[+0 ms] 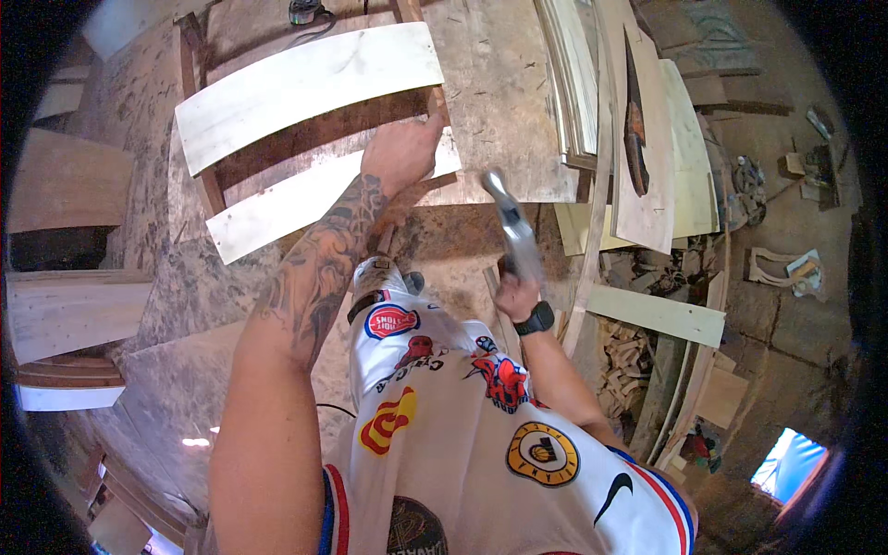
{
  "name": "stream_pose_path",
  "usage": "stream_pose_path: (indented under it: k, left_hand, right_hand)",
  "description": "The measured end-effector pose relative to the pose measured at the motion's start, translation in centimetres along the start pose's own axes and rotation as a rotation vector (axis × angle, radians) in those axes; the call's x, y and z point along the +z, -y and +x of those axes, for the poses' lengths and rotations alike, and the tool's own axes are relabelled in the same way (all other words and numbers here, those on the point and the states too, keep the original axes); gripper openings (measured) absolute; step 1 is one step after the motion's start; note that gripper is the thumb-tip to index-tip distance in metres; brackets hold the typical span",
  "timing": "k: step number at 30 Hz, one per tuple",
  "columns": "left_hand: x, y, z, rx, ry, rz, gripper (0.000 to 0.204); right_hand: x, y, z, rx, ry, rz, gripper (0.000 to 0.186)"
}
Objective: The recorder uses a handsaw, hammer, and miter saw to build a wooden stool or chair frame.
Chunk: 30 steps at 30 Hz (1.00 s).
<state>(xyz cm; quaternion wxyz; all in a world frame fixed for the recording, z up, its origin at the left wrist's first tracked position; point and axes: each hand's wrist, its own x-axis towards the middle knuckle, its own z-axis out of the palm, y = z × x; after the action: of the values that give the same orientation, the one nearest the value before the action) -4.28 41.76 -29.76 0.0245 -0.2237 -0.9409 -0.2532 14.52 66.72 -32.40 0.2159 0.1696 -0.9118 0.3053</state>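
My left hand, its arm tattooed, has bent fingers closed at the right ends of two pale curved boards, against a narrow brown wooden crosspiece; whatever lies between its fingertips is too small to make out. The boards lie parallel over brown supports on a worn plywood worktop. My right hand grips a hammer, motion-blurred, raised below and right of the left hand, near the worktop's front edge.
Stacked plywood sheets and long planks stand along the right, above a heap of offcuts. More panels sit at the left. A tape measure is at the back of the worktop. Scrap pieces lie on the floor.
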Motion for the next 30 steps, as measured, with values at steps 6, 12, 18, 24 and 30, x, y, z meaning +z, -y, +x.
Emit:
stream_pose_path:
  k: [6,12,18,24,30]
  left_hand:
    - [0.5,0.5,-0.1,0.042,-0.073,-0.010,0.016]
    - [0.3,0.1,0.0,0.021,-0.008,0.012,0.021]
    - [0.4,0.0,0.0,0.033,-0.019,0.002,0.028]
    - [-0.2,-0.5,0.0,-0.007,0.012,0.020,0.020]
    - [0.0,-0.7,-0.1,0.011,0.000,-0.019,0.026]
  right_hand:
    - [-0.2,1.3,2.0,0.324,0.117,0.099,0.040]
    - [-2.7,3.3,2.5,0.199,0.134,0.120,0.040]
    - [-1.3,2.8,3.2,0.403,0.279,0.031,0.020]
    - [-2.1,4.0,3.2,0.154,0.072,0.138,0.024]
    - [-1.0,2.8,3.4,0.540,0.314,0.047,0.021]
